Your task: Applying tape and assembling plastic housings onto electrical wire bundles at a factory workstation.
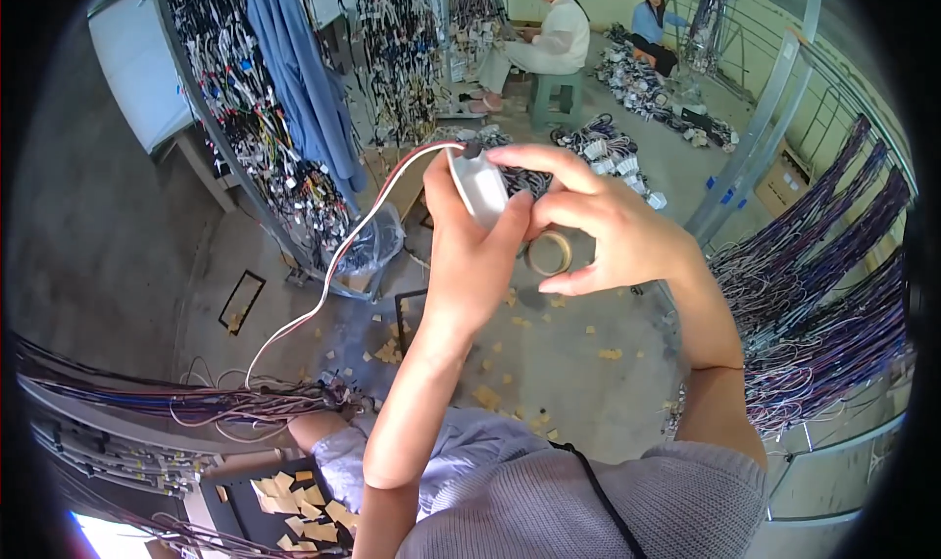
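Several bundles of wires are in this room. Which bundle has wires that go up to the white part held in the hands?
The bundle lying at the lower left. Only its thin red and white wires rise to the white part held by the left hand and right hand.

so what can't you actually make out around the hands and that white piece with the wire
- White connector, head view: its lower part is hidden by the left hand, so its full shape is unclear.
- Wire joint: the right hand fingertips cover where the red and white wire enters it.
- Tape roll: partly hidden behind the right hand; whether a finger holds it cannot be told.
- Tan squares in the lap tray: too small to identify.
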The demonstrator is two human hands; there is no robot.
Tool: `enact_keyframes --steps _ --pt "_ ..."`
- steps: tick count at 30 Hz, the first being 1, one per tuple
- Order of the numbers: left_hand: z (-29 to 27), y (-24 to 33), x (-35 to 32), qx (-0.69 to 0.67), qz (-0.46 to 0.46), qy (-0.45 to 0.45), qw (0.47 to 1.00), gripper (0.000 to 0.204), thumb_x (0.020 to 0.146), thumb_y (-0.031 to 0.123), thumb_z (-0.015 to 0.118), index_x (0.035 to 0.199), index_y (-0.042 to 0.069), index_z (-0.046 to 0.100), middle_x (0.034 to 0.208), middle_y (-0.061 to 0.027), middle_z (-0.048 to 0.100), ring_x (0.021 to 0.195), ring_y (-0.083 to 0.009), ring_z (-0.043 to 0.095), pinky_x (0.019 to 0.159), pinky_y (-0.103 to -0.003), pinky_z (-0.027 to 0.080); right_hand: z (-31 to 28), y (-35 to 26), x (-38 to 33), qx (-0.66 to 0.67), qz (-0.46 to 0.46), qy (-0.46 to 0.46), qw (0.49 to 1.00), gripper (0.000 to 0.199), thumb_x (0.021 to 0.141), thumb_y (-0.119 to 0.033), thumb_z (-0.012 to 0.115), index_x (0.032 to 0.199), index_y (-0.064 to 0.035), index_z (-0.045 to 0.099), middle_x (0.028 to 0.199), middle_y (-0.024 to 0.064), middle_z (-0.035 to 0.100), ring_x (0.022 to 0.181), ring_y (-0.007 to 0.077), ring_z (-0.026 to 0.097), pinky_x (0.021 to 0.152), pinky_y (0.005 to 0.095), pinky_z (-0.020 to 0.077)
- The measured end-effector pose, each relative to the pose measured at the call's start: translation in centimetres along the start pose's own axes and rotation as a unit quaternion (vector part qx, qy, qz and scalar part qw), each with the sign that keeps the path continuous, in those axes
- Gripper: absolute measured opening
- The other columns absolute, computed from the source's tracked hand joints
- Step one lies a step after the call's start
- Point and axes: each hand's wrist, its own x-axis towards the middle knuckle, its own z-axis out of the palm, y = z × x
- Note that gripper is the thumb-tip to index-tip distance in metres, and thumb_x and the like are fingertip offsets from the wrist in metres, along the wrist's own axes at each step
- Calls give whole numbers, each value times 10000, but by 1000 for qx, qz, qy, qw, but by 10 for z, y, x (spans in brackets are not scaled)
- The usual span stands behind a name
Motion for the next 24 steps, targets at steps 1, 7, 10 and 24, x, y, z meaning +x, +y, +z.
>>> enact_keyframes --steps 1,7,10,24 --pt "0 -1 0 -1 -1 0 1000 647 860 109 623 1354 -30 228 1219 -192 405 1051 -233 500 831 -339 469 1 0 0 5 -2 -3 1000 318 586 -114 799 796 -46 570 1459 52 347 1030 245 597 749 359 528" --pt "3 -2 -1 -3 0 -14 1000 656 868 109 612 1368 -33 212 1301 -223 317 1139 -285 448 935 -384 408 -1 8 -2 -41 -51 19 998 358 584 -114 815 821 -48 555 1450 57 353 1034 252 586 745 364 514" --pt "3 -1 -1 -2 2 -11 1000 662 868 112 614 1370 -38 208 1289 -225 325 1130 -283 454 922 -381 417 -2 8 -2 -15 -12 -12 1000 391 535 -98 847 821 -48 585 1432 135 375 1315 329 386 910 409 492" --pt "6 -1 -5 -19 -27 -17 999 681 869 112 617 1377 -56 195 1269 -227 355 1115 -270 476 905 -365 437 -5 2 -6 7 -15 -19 1000 348 602 -130 820 812 -43 556 1449 59 348 969 241 608 760 344 512"
